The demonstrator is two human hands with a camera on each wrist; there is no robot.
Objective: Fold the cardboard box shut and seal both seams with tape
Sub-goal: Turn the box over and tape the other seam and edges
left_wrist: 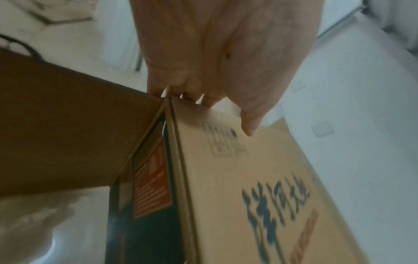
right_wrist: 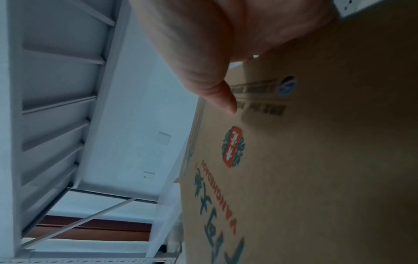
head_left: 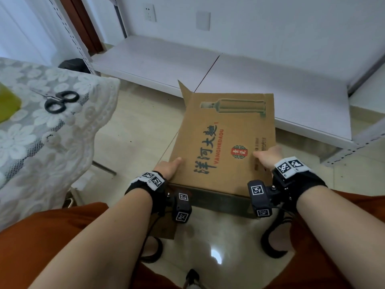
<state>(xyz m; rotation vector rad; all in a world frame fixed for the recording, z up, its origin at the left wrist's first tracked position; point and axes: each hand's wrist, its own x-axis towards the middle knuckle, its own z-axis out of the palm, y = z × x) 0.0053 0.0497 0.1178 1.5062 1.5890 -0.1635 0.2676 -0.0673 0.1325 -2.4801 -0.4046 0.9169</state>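
From my head camera, the cardboard box (head_left: 225, 140) sits on the pale tiled floor (head_left: 133, 130) right in front of my knees, its printed face turned up and tilted toward me, with one flap (head_left: 184, 90) sticking up at the far left corner. My left hand (head_left: 169, 166) grips the near left corner, thumb lying on the printed face and the other fingers out of sight past the edge. My right hand (head_left: 268, 156) holds the near right edge the same way, thumb on top.

The left wrist camera shows what my head view cannot: my fingers (left_wrist: 181, 85) curl over the corner where the printed panel meets a plain brown panel, and a slit between them shows a dark inner layer with a red label (left_wrist: 151, 180). The thumb tip (left_wrist: 248, 125) presses beside a small printed grid.

The right wrist camera shows my thumb (right_wrist: 217, 92) against the printed face near a red and green emblem (right_wrist: 233, 146); the rest of that hand is cut off, so I cannot tell how those fingers lie.

Only the head view takes in the lace-covered table (head_left: 41, 132) to my left, with black-handled scissors (head_left: 60, 101) on it, and the low white shelf (head_left: 270, 80) behind the box.
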